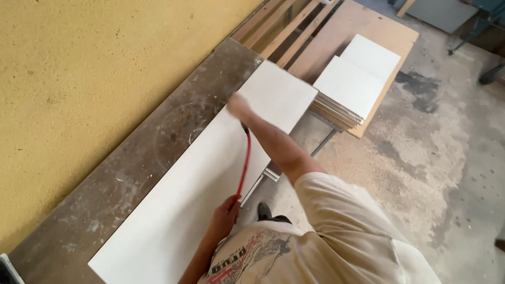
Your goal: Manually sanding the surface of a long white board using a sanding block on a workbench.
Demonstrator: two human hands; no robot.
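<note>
right hand (238,107): reached far out over the long white board (200,184), blurred, seems closed on the far end of the red hose (243,163); what it grips there is too smeared to tell
left hand (225,214): near the body, closed around the near end of the red hose
red hose: thin, runs from left hand up to right hand, above the white board's right edge
long white board: lies flat on the counter (131,173), long side running near-left to far-right, far end near the stack
counter: dusty brown top, scuffed, along the yellow wall (94,68) on the left
stack of white panels (350,89): far right, squarish sheets piled on a brown board (363,26), just beyond the long board's far end
wooden slats (286,26): far, between wall and brown board
floor (431,158): grey concrete on the right, sawdust patches
person: beige short-sleeved shirt with a red and black print, dark shoe (264,211) showing below
</note>
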